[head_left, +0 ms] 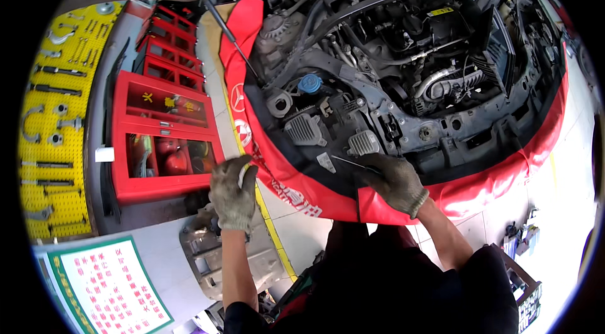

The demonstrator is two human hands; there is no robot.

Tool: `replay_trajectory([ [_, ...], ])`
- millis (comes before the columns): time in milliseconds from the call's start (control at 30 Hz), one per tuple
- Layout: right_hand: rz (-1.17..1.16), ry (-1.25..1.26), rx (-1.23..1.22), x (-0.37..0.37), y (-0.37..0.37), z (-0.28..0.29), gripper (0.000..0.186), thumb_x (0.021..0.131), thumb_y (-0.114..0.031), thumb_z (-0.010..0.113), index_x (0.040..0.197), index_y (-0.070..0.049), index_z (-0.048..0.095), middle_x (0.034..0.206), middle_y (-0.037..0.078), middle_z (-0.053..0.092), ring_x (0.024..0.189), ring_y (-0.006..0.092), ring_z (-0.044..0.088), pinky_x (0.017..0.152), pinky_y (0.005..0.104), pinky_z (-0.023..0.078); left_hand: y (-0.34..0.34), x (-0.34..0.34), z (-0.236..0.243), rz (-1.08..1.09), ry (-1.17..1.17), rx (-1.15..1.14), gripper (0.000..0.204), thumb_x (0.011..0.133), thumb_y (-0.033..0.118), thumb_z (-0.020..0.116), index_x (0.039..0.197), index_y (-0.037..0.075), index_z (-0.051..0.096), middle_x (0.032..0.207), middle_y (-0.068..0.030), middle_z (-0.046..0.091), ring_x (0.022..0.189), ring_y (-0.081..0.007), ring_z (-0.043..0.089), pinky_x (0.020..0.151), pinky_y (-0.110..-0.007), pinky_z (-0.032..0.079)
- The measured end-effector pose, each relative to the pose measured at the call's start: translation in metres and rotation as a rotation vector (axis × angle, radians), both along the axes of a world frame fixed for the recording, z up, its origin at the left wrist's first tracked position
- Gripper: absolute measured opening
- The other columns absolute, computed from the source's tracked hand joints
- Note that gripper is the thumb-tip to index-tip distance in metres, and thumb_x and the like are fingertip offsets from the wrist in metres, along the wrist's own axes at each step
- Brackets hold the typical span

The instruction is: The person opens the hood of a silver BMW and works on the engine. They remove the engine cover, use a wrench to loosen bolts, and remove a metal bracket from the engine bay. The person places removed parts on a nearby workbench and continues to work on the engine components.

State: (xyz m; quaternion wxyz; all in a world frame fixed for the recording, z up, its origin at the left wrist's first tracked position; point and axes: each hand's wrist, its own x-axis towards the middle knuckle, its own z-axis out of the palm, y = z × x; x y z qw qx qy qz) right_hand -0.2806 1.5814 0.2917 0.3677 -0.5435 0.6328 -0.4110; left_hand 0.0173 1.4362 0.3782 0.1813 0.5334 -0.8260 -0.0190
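In the head view, two hands wear grey-green knit gloves. The left hand (234, 192), at eight o'clock, is half curled with a gap between thumb and fingers; the right hand (396, 184), at four o'clock, closes around one thin, silvery metal rod (348, 161), which points toward ten o'clock. Nearby are two finned grey metal housings (363, 143) and, at twelve, one round blue cap (309, 84). The rod's gripped end is hidden.
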Motion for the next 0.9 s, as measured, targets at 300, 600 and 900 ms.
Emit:
replay_trajectory([
  [300, 0.004, -0.044, -0.045, 0.005, -0.112, -0.017, 0.037, 0.091, -0.014, 0.072, 0.126, -0.006, 0.068, 0.110, 0.018, 0.073, 0.098, 0.0340, 0.072, 0.084, 0.0386, 0.058, -0.172, -0.072, -0.058, -0.280, -0.436, -0.283, 0.025, 0.087, 0.037, 0.071, 0.104, 0.020, 0.079, 0.135, -0.0050, 0.065, 0.133, -0.0396, 0.052, 0.113, -0.054, 0.038],
  [600, -0.015, 0.087, 0.071, -0.031, -0.145, -0.022, 0.035, 0.091, -0.023, 0.068, 0.124, -0.011, 0.066, 0.095, 0.019, 0.070, 0.089, 0.0368, 0.070, 0.075, 0.0467, 0.058, -0.185, -0.109, -0.083, -0.056, -0.675, 0.054, 0.027, 0.081, 0.034, 0.072, 0.106, 0.026, 0.079, 0.149, -0.0024, 0.056, 0.143, -0.0473, 0.039, 0.119, -0.062, 0.030],
  [900, 0.039, -0.036, -0.179, -0.005, -0.214, -0.053, 0.024, 0.092, -0.023, 0.070, 0.110, -0.006, 0.072, 0.099, 0.016, 0.074, 0.089, 0.0361, 0.072, 0.076, 0.0434, 0.057, -0.186, -0.081, -0.099, -0.029, -0.372, -0.032, 0.030, 0.079, 0.012, 0.074, 0.109, 0.016, 0.074, 0.147, -0.0082, 0.055, 0.147, -0.0450, 0.033, 0.119, -0.053, 0.035],
])
